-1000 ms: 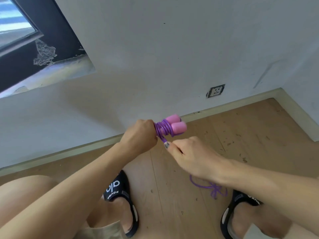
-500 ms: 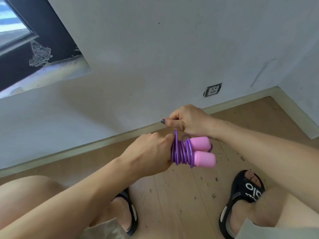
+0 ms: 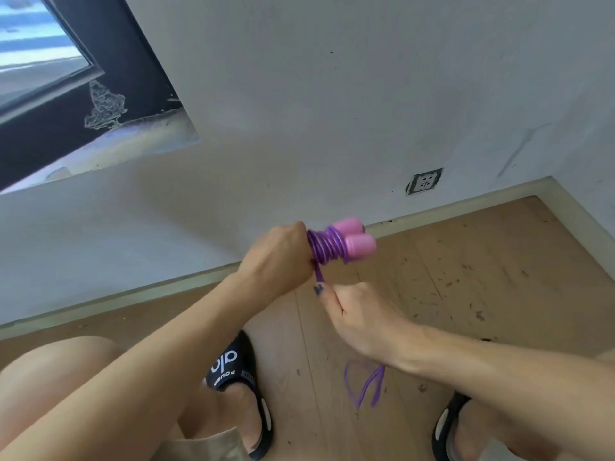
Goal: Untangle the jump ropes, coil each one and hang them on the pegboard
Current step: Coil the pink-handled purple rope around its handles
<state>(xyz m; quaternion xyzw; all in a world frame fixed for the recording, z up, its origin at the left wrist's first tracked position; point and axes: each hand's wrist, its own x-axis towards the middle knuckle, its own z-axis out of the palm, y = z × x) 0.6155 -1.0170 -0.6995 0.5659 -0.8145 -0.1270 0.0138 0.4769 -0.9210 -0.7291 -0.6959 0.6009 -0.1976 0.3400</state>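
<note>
Pale wooden floorboards point(image 3: 466, 277) meet a white wall with a grey socket point(image 3: 424, 181). From the head view we see our left hand point(image 3: 276, 257) gripping the two pink plastic handles point(image 3: 356, 239) of the purple vinyl jump rope point(image 3: 324, 247), wound in tight turns around them. Half a second ago our right hand point(image 3: 359, 314) was above the bundle; now it is below, fingers pinching the cord, having laid another turn. A short loose loop point(image 3: 364, 384) dangles near the floor, so coiling seems nearly done; hanging remains.
</note>
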